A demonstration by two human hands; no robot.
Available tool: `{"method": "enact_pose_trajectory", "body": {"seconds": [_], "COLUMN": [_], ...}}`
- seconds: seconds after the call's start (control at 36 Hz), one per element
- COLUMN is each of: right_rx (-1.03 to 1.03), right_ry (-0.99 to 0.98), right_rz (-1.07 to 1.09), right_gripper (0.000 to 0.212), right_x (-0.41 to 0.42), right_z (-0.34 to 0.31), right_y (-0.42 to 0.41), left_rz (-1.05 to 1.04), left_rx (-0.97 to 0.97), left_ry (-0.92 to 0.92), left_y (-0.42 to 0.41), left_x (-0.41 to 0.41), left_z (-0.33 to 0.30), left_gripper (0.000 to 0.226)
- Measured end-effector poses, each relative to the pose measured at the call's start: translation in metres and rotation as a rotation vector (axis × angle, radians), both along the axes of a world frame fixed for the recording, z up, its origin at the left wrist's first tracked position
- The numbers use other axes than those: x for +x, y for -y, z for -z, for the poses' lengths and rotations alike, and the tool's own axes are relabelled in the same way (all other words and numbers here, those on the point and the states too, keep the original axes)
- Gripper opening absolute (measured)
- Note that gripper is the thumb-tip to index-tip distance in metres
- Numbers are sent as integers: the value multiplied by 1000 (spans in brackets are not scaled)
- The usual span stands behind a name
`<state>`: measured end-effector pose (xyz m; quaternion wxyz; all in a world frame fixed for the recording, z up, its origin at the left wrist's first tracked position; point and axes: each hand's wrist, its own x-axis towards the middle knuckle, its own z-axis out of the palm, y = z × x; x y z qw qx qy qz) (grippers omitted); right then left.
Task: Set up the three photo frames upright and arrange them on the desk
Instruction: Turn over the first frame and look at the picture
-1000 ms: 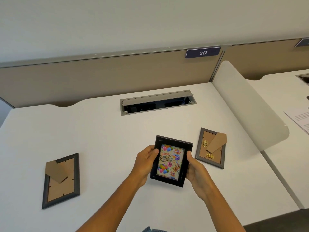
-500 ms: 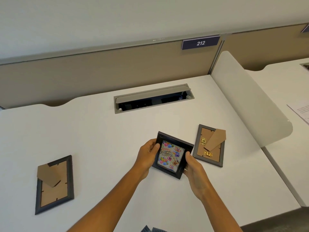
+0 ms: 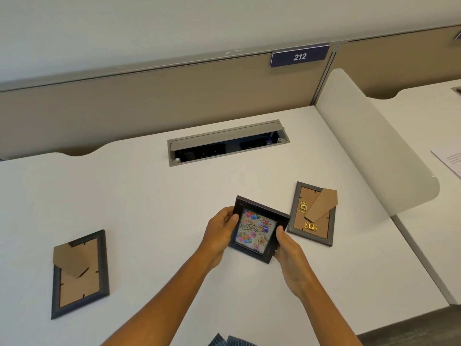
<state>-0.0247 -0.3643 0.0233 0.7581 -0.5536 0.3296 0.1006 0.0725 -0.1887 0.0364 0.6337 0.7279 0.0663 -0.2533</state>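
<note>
A black photo frame with a colourful birthday picture faces me at the middle of the white desk, tilted back. My left hand grips its left edge and my right hand grips its lower right corner. A grey frame lies face down just to its right, with its brown cardboard stand folded out over gold clips. A dark frame lies face down at the near left, brown backing and stand showing.
An open cable tray is sunk into the desk at the back. A beige partition with a "212" label runs behind. A white divider panel rises on the right, with another desk and paper beyond.
Both hands have carried the birthday frame away from me and lowered it toward the desk, tilting its top back. The two face-down frames have not moved.
</note>
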Motion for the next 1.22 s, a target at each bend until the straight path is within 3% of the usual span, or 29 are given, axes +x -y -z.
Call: {"method": "enact_pose_trajectory", "body": {"seconds": [0.28, 0.39, 0.53, 0.64, 0.78, 0.86, 1.22], "right_rx": [-65, -167, -296, -437, -646, -702, -843], "right_ry": [19, 26, 39, -26, -33, -21, 76], "right_rz": [-79, -82, -61, -118, -203, -236, -423], "right_gripper": [47, 77, 82, 81, 88, 90, 92], "right_x": [-9, -20, -37, -50, -70, -78, -80], "right_z": [7, 15, 22, 30, 37, 38, 45], "right_y": [-5, -7, -13, -21, -32, -40, -90], "left_rz": [-4, -100, -197, -144, 89, 121, 49], "left_rx": [58, 125, 165, 318, 587, 681, 773], "left_ry": [-17, -12, -12, 86, 410, 505, 489], "left_y": [-9, -19, -37, -56, -88, -105, -173], "left_x": [-13, -23, -43, -63, -85, -98, -136], "left_z": [13, 21, 31, 42, 67, 73, 77], "left_gripper": [29, 45, 46, 54, 79, 85, 93]}}
